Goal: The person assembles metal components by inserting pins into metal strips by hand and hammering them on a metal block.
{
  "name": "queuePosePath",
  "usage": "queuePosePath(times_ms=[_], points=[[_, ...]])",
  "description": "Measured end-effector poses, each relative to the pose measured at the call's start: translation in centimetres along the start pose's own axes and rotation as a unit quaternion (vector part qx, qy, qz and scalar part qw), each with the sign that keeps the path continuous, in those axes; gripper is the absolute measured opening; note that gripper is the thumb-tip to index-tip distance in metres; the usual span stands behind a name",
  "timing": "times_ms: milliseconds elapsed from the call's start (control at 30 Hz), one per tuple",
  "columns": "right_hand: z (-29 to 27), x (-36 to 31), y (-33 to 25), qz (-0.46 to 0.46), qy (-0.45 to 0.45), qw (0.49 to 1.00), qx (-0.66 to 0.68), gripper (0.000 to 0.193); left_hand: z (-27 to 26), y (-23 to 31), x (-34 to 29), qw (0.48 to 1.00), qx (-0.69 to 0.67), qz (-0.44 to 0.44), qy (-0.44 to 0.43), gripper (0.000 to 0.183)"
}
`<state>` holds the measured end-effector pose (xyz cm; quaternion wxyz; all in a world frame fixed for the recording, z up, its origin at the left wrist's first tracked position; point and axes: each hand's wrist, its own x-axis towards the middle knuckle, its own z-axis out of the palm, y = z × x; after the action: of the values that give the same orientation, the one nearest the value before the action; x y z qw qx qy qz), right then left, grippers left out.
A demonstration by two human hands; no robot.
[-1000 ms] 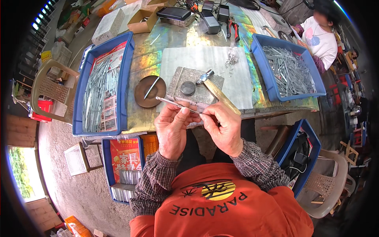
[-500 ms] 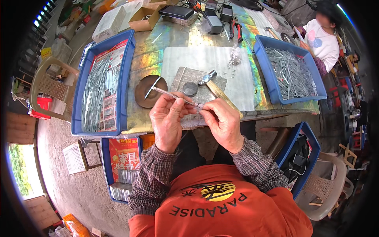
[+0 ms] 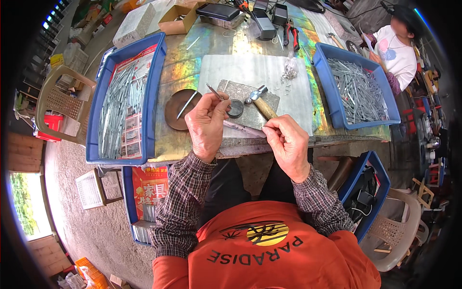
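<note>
My left hand is closed on a thin grey rod, whose end sticks up past the fingers. My right hand pinches thumb and forefinger together near the table's front edge. A narrow purplish-grey strip runs between the hands; whether either hand holds it is unclear. Just beyond, a stone block carries a dark round metal puck. A hammer rests on the block, its wooden handle reaching toward my right hand. To the left, a thin metal strip lies across a brown round plate.
Blue trays of thin metal pieces flank the work area, one left and one right. Red-handled pliers, a cardboard box and a small clear bag lie farther back. Another person sits at the far right.
My hands have moved apart, the right one shifting right and toward me. The rod in my left hand has swung steeper, away from the plate. The strip on the plate stays put.
</note>
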<state>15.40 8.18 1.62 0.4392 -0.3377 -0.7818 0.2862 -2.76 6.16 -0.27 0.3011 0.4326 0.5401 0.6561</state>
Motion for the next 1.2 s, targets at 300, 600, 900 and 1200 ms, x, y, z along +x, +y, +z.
queuePosePath(times_ms=[300, 600, 900, 1200], points=[[-0.1, 0.0, 0.2, 0.0, -0.008, 1.0, -0.004, 0.01, 0.3, 0.3, -0.2, 0.998, 0.055, 0.014, 0.01, 0.005], [-0.2, 0.2, 0.6, -0.005, -0.015, 1.0, -0.003, 0.01, 0.3, 0.3, -0.4, 0.997, 0.079, 0.015, 0.018, 0.006], [0.7, 4.9, -1.7, -0.093, -0.047, 0.995, -0.009, 0.023, 0.3, -0.3, -0.6, 0.968, 0.181, 0.172, 0.029, 0.012], [2.8, 7.3, -2.2, -0.148, -0.115, 0.982, 0.007, 0.017, 0.2, -0.5, -1.0, 0.957, 0.24, 0.163, 0.031, 0.018]])
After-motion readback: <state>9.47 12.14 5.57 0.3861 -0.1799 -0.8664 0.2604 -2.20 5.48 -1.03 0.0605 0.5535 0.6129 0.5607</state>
